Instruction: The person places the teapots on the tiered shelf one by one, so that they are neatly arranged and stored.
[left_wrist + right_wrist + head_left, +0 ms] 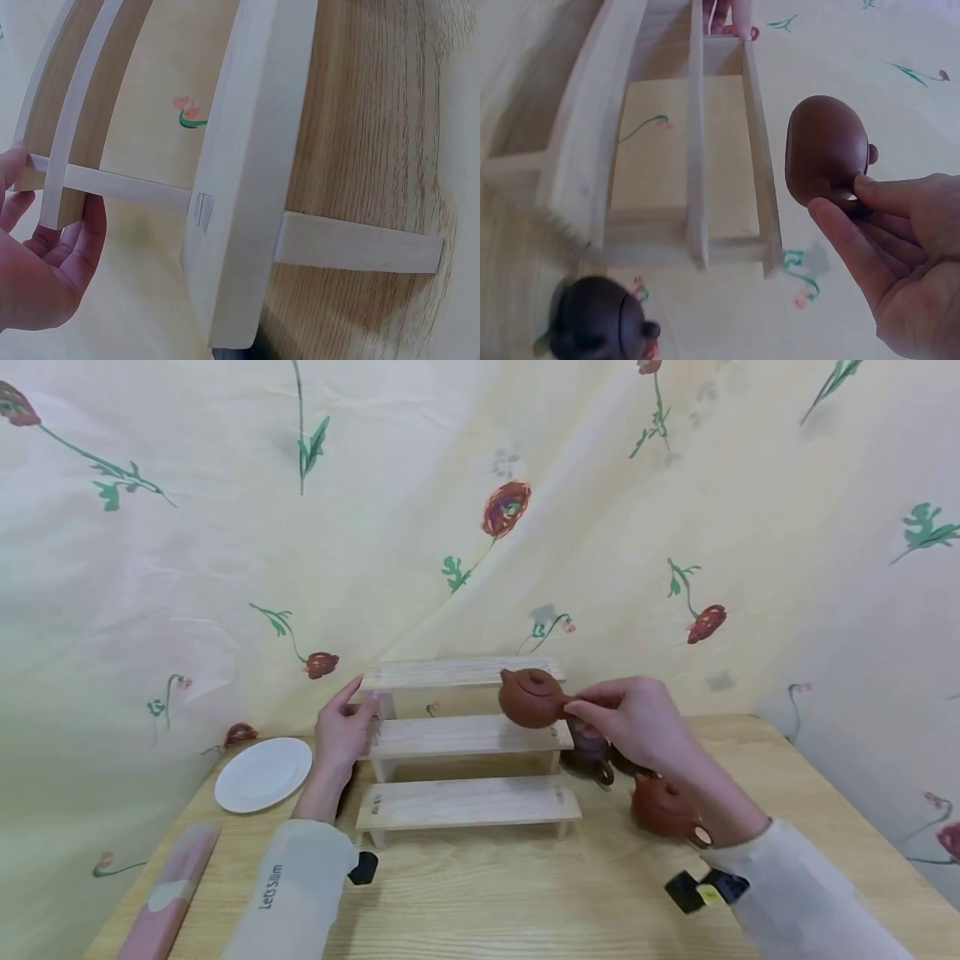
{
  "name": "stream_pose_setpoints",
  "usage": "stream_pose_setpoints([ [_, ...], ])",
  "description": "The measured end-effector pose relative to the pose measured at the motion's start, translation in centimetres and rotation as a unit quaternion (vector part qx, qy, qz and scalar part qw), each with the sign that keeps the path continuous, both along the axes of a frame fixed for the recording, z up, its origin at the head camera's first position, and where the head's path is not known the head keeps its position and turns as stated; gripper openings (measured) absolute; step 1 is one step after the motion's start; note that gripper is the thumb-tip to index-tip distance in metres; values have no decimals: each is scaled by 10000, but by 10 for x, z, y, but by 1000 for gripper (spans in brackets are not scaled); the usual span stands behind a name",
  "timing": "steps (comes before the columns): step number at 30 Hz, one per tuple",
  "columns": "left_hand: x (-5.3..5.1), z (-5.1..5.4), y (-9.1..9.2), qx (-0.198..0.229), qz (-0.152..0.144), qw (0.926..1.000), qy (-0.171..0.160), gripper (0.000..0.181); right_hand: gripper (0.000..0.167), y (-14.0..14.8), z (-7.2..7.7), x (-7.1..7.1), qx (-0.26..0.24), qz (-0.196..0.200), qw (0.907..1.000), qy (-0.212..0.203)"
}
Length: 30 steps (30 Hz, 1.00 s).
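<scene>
A reddish-brown clay teapot (531, 703) hangs in the air by the right end of the top board, its spout pointing left. My right hand (636, 720) pinches its handle between thumb and fingers, and the right wrist view shows the same teapot (826, 146) apart from the rack. The three-tier pale wooden rack (468, 802) stands on the table with bare boards. At its upper left end my left hand (343, 735) grips the top tier; in the left wrist view, fingers (88, 240) curl round that end.
Right of the rack stand dark teapots (588, 752), partly hidden by my right arm, and another reddish-brown teapot (662, 810). A white plate (264, 775) lies at the left, with a pink-and-white flat piece (168, 893) near the table's left edge. A flowered cloth (405, 527) hangs behind.
</scene>
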State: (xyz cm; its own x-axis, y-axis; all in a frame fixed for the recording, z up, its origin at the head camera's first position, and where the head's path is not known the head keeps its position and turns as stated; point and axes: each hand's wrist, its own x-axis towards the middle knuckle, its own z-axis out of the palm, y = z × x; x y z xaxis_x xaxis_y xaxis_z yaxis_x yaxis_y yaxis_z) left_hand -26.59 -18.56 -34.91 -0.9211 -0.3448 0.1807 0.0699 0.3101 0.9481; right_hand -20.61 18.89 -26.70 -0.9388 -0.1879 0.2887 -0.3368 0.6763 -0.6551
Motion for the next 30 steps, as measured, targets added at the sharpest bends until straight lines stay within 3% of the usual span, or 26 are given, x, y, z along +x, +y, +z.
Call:
stream_pose_setpoints([
  [6, 1, 3, -1, 26, 35, 10000, -68, 55, 23, -37, 17, -32, -539, 407, 9968, -433],
  [13, -3, 3, -2, 28, 73, 9999, -130, 55, 22, -80, 24, -64, -1078, 1008, 9870, -634],
  [20, -5, 5, -1, 53, 22, 9999, -84, 55, 23, -110, 23, -92, -1602, 1176, 9754, -958],
  [30, -5, 2, 0, 12, -22, 9999, -119, 56, 23, -137, 21, -120, -1661, 1076, 9720, -1265],
])
